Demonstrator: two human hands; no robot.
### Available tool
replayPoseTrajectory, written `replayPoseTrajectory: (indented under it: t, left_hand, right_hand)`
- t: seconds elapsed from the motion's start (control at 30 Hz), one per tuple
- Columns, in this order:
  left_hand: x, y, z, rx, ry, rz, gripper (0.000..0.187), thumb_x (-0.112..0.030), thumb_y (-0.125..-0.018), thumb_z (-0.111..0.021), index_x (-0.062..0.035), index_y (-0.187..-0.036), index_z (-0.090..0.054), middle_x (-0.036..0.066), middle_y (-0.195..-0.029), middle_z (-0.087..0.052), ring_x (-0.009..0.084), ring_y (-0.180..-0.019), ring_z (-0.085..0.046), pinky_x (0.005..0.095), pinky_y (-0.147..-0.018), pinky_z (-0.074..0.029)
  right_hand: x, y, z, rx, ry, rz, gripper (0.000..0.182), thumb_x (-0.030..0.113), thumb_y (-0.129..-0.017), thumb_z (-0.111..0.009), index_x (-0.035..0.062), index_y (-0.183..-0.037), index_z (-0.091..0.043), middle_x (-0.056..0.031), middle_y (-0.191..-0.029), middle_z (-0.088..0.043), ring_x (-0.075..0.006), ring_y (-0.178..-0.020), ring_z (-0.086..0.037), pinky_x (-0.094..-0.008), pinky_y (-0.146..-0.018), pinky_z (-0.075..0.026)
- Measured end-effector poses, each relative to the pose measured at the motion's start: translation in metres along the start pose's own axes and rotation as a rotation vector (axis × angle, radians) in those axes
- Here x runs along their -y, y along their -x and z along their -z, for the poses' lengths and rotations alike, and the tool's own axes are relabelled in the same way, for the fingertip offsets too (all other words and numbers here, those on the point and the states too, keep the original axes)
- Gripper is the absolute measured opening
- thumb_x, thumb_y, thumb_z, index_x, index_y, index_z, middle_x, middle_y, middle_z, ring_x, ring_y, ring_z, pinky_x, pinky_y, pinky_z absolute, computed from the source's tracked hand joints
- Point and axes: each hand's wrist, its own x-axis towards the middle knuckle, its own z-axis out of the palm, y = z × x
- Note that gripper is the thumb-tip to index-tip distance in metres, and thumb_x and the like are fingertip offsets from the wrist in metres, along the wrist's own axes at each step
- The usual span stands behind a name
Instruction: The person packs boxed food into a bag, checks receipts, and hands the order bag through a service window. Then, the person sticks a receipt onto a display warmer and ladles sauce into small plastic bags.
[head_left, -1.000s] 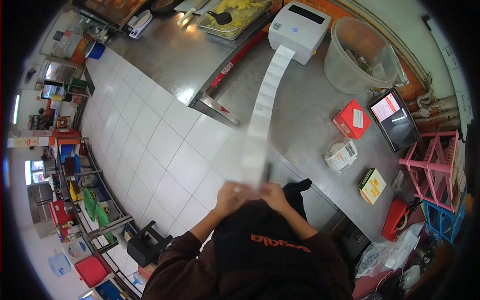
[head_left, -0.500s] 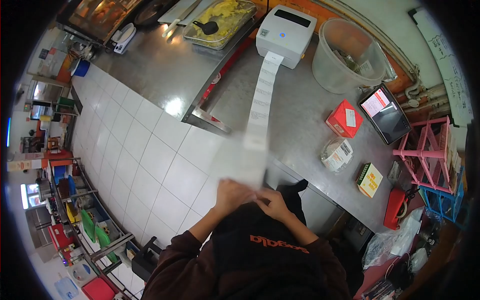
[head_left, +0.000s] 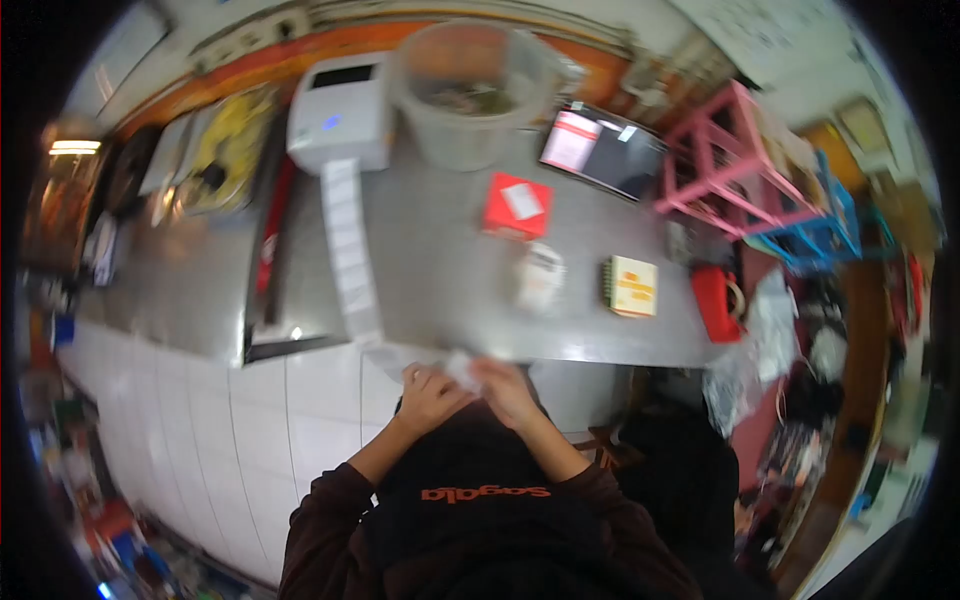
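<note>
Both hands are close together in front of the apron, just below the steel table's front edge. My left hand point(head_left: 430, 398) is closed round something pale and blurred, part of a clear or whitish bag point(head_left: 390, 358). My right hand point(head_left: 506, 392) has its fingers pinched on a small white piece point(head_left: 462, 371), which looks like a label. From the white printer point(head_left: 342, 112) a long strip of labels point(head_left: 348, 250) runs down the table to its edge, left of the hands.
Behind stand a translucent bucket point(head_left: 470, 110) and a tablet point(head_left: 603, 150). A red box point(head_left: 517, 206), a wrapped item point(head_left: 540, 277), a yellow-white box point(head_left: 632, 287) and a red tape dispenser point(head_left: 715, 303) lie rightward, near a pink rack point(head_left: 735, 165).
The view has turned toward the right, so the table spreads wider. A small white piece now shows between my hands, which have moved slightly apart. The label strip hangs farther left of them.
</note>
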Motion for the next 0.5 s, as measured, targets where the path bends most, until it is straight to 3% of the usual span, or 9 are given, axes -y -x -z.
replayPoseTrajectory:
  t: [0.03,0.1,0.13,0.2,0.27,0.3,0.37,0.43,0.5]
  left_hand:
    - [-0.005,-0.022,-0.013,0.003,0.043,-0.047,0.034,-0.027,-0.06,-0.078,-0.0159,-0.088,-0.062,0.006,-0.092,-0.053,0.0225,-0.081,-0.049,0.0393,-0.078,-0.035]
    - [-0.021,-0.079,-0.037,0.254,0.366,-0.089,0.059,-0.032,-0.06,-0.079,-0.015,-0.111,-0.055,0.008,-0.104,-0.051,0.0233,-0.085,-0.05,0.0396,-0.08,-0.037]
    - [-0.03,-0.096,-0.059,0.259,0.382,-0.122,0.059,-0.032,-0.06,-0.079,-0.015,-0.111,-0.055,0.008,-0.104,-0.051,0.0233,-0.085,-0.05,0.0396,-0.08,-0.037]
    - [-0.046,-0.124,-0.118,0.388,0.927,0.349,0.073,-0.036,-0.07,-0.072,-0.0035,-0.128,-0.041,0.012,-0.11,-0.048,0.0252,-0.09,-0.05,0.0395,-0.083,-0.04]
    - [-0.058,-0.162,-0.182,0.629,0.893,0.737,0.087,-0.036,-0.071,-0.072,0.0023,-0.134,-0.025,0.018,-0.12,-0.045,0.0281,-0.098,-0.051,0.0363,-0.084,-0.044]
    - [-0.053,-0.172,-0.224,0.645,0.896,0.714,0.087,-0.036,-0.071,-0.072,0.0023,-0.134,-0.025,0.018,-0.12,-0.045,0.0281,-0.098,-0.051,0.0363,-0.084,-0.044]
    - [-0.051,-0.191,-0.299,0.607,0.58,0.88,0.094,-0.048,-0.066,-0.073,0.0101,-0.126,-0.029,0.026,-0.12,-0.044,0.029,-0.105,-0.05,0.0374,-0.081,-0.047]
    - [-0.075,-0.237,-0.268,0.679,0.755,0.99,0.095,-0.049,-0.064,-0.074,0.011,-0.124,-0.03,0.027,-0.119,-0.044,0.0307,-0.107,-0.049,0.0384,-0.086,-0.044]
    - [-0.092,-0.257,-0.277,0.745,0.917,1.104,0.096,-0.05,-0.061,-0.075,0.0119,-0.121,-0.032,0.028,-0.119,-0.044,0.0324,-0.109,-0.048,0.0394,-0.09,-0.041]
  right_hand:
    - [0.008,0.002,0.021,-0.108,0.086,0.115,0.017,0.017,-0.09,-0.051,0.0029,-0.098,-0.055,-0.0027,-0.089,-0.057,-0.0101,-0.08,-0.055,-0.0237,-0.07,-0.044]
    - [0.035,0.018,0.061,-0.467,-0.117,0.284,0.016,0.016,-0.091,-0.049,0.0035,-0.1,-0.055,-0.0036,-0.091,-0.056,-0.0114,-0.08,-0.054,-0.0241,-0.069,-0.044]
    - [0.041,0.025,0.095,-0.578,-0.217,0.347,0.017,0.016,-0.091,-0.049,0.0044,-0.102,-0.054,-0.0031,-0.093,-0.056,-0.0122,-0.083,-0.053,-0.0269,-0.073,-0.043]
    - [0.051,0.044,0.155,-0.769,-0.386,0.52,0.02,0.019,-0.089,-0.05,0.0089,-0.106,-0.051,-0.0019,-0.098,-0.053,-0.0145,-0.09,-0.05,-0.0342,-0.083,-0.038]
    - [0.062,0.06,0.2,-0.791,-0.477,0.575,0.022,0.02,-0.088,-0.052,0.0103,-0.108,-0.05,-0.0016,-0.101,-0.052,-0.0159,-0.094,-0.049,-0.0361,-0.086,-0.036]
    - [0.067,0.064,0.217,-0.799,-0.551,0.602,0.025,0.022,-0.088,-0.053,0.0117,-0.109,-0.048,-0.0013,-0.103,-0.051,-0.0172,-0.097,-0.048,-0.0379,-0.089,-0.033]
    - [0.084,0.053,0.246,-0.782,-0.545,0.658,0.03,0.023,-0.086,-0.056,0.0135,-0.112,-0.045,-0.0009,-0.108,-0.049,-0.0192,-0.103,-0.046,-0.039,-0.092,-0.03]
    - [0.101,0.031,0.282,-0.607,-0.487,0.727,0.031,0.023,-0.086,-0.056,0.0132,-0.113,-0.044,-0.0007,-0.108,-0.049,-0.019,-0.105,-0.045,-0.0394,-0.093,-0.03]
    - [0.122,0.012,0.302,-0.591,-0.452,0.696,0.03,0.022,-0.086,-0.055,0.0138,-0.112,-0.044,0.0001,-0.107,-0.05,-0.0177,-0.105,-0.046,-0.0385,-0.092,-0.031]
